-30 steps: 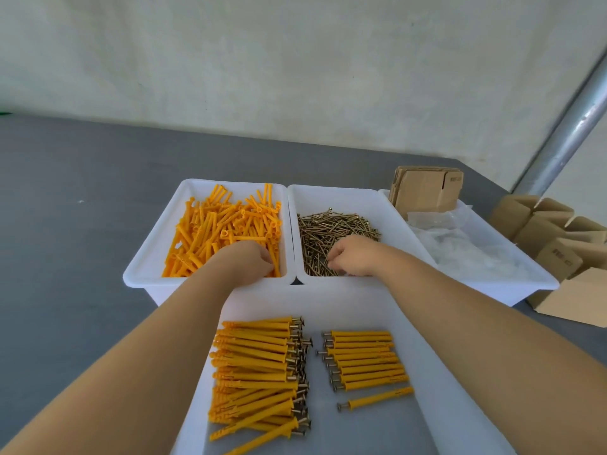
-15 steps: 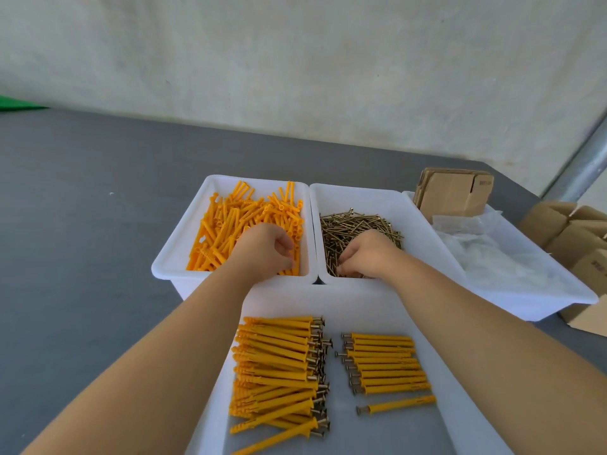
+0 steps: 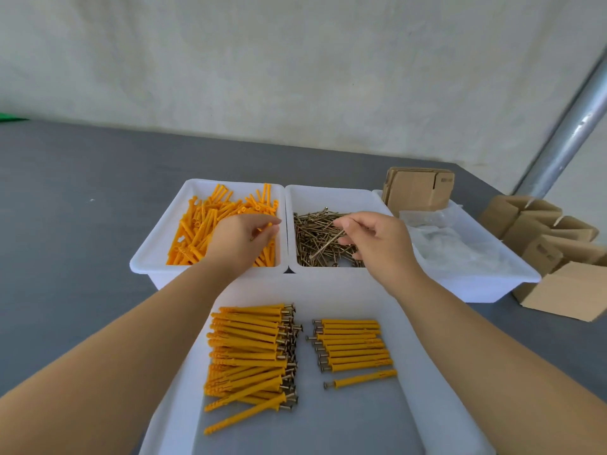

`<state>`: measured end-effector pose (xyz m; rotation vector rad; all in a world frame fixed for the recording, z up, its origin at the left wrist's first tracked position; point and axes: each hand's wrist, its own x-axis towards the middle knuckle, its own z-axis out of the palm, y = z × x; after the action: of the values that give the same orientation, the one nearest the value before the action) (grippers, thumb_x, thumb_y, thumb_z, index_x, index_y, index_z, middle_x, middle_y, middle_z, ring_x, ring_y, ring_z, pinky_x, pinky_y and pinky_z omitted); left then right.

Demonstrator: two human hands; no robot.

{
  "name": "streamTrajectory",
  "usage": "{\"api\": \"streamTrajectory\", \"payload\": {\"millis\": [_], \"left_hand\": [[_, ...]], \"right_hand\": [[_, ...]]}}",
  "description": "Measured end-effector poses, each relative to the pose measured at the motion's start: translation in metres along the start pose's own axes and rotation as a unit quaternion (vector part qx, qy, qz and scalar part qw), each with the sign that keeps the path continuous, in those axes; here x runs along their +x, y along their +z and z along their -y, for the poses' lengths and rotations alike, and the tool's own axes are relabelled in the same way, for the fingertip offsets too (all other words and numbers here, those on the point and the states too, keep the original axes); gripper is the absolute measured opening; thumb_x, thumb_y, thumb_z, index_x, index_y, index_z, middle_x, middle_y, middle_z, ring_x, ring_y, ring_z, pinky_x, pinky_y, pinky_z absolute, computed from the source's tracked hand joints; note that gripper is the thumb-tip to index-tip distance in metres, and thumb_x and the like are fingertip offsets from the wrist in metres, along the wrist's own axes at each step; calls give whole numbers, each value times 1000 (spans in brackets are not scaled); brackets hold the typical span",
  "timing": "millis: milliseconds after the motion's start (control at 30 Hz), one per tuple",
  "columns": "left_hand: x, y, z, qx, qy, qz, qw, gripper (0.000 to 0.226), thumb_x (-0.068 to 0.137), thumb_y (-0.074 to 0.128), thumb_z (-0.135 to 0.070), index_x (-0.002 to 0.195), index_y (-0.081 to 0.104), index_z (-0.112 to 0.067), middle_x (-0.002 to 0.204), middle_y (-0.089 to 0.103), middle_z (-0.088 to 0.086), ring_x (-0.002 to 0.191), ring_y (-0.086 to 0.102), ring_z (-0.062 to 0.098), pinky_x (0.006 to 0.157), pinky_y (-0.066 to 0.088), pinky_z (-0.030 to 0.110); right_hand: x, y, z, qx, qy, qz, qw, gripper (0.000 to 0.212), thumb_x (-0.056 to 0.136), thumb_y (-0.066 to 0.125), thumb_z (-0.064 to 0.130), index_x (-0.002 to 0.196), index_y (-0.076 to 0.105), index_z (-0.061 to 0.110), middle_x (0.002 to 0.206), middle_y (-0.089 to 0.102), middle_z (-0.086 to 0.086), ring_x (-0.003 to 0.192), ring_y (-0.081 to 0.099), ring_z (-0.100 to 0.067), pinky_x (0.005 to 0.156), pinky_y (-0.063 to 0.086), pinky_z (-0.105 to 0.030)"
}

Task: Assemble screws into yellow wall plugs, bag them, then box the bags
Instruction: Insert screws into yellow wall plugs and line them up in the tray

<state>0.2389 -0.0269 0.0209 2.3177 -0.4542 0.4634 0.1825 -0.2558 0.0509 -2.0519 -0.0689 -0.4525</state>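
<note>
On the grey bench, the left white bin holds loose yellow wall plugs; the left hand pinches one above them. The middle bin holds screws; the right hand pinches one screw. The right bin holds clear bags and flat cardboard boxes. The near tray holds assembled plugs.

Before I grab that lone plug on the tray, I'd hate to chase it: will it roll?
Probably: the lone plug looks round and slim, on a smooth tray. Its screw head may curve its path. Likely light and stiff.
</note>
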Motion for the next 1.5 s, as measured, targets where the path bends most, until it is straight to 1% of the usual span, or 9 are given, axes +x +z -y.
{"api": "streamTrajectory", "payload": {"millis": [167,300,433,533,833,967,1200,1367,1500], "left_hand": [[1,-7,-64,-175,-14,-19,984,27,107,38,-22,98,62,-14,88,70,-3,69,69,4,57,54,23],[-15,-7,-99,-405,-120,68,904,29,107,38,-27,89,57,-16,98,74,8,84,75,23,60,58,32],[-31,4,-92,-435,-198,141,867,17,101,55,-28,99,62,-13,94,76,9,88,75,27,71,59,39],[-42,15,-78,-477,-233,166,831,24,104,49,-20,104,70,-8,93,76,15,96,74,25,80,59,42],[-51,36,-76,-415,-212,97,879,21,76,82,-2,85,64,-9,78,59,9,72,64,17,68,61,32],[-49,36,-74,-404,-206,93,887,44,76,81,3,108,59,-19,98,63,10,82,68,22,69,62,35],[-53,33,-80,-303,-110,153,934,30,100,50,1,112,72,-16,93,76,-3,67,51,13,63,49,26],[-54,33,-79,-231,-61,183,954,38,102,48,-5,137,56,-17,96,76,-6,68,47,25,61,46,29],[-52,31,-77,-220,-29,187,957,52,100,53,-5,147,39,-19,77,71,-19,65,55,7,61,47,19]], "right_hand": [[-15,-10,0,119,73,10,990,29,108,39,20,93,63,17,66,71,4,68,74,-14,57,58,-24],[-26,-12,-17,82,54,30,995,30,108,40,19,94,67,19,52,49,10,42,44,-4,49,53,-30],[-29,-9,-24,-2,30,54,998,29,105,46,17,114,73,21,70,61,29,74,55,12,73,43,-16],[-33,-4,-26,-71,-7,63,996,33,100,50,5,126,68,16,108,66,5,103,57,-5,89,41,-17],[-44,5,-22,-108,-104,123,981,31,98,58,9,120,73,25,90,61,2,86,57,-11,73,49,-28],[-42,0,-28,-80,-73,61,992,31,96,61,6,117,74,25,91,64,18,78,61,-2,73,50,-21],[-41,-7,-27,-57,-82,3,995,24,89,71,6,97,77,29,86,71,20,81,65,0,68,46,-8],[-42,-11,-24,-68,-107,-23,992,22,86,71,4,90,77,24,87,72,17,84,64,-5,68,41,-4],[-45,-10,-21,-90,-140,24,986,9,82,75,14,86,77,22,84,68,15,81,61,-9,67,42,-9]]}}
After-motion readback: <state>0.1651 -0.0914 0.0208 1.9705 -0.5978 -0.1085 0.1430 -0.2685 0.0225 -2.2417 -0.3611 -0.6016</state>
